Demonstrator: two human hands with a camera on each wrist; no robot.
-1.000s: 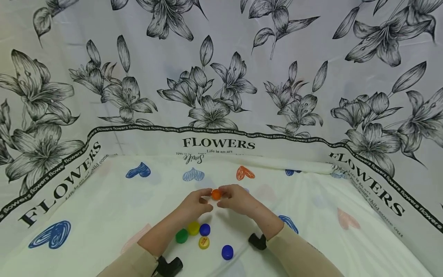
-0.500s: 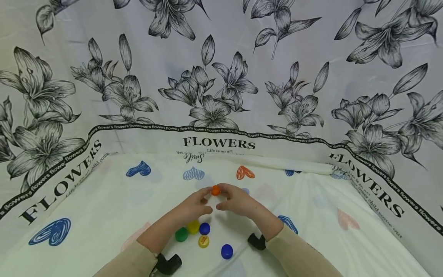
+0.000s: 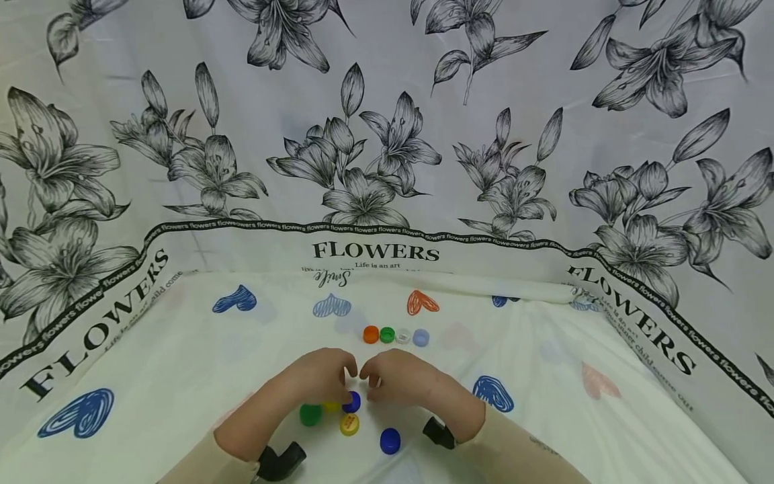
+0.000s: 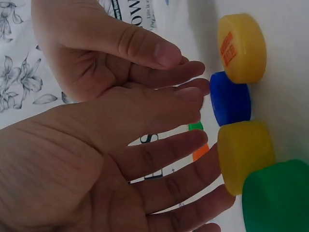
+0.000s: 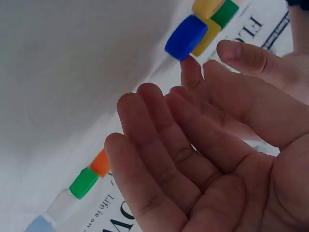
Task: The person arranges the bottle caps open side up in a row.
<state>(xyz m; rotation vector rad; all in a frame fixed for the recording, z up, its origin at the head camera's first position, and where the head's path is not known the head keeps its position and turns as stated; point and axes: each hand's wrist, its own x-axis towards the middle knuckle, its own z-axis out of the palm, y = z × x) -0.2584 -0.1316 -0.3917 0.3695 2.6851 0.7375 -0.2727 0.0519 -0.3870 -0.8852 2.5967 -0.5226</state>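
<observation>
You have your left grip (image 3: 317,378), fingers loosely extended, one blue cap (image 3: 354,402) just beside it, contact unclear; your right grip (image 3: 400,378), likewise relaxed; one orange cap (image 3: 371,334) beyond both.

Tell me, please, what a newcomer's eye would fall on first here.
Probably the row of caps, orange, green, clear and pale blue, on the far part of the cloth. Next, the left hand and right hand, nearly meeting on the row's near side, close to a cluster of caps. Large black flowers fill the backdrop behind.
</observation>
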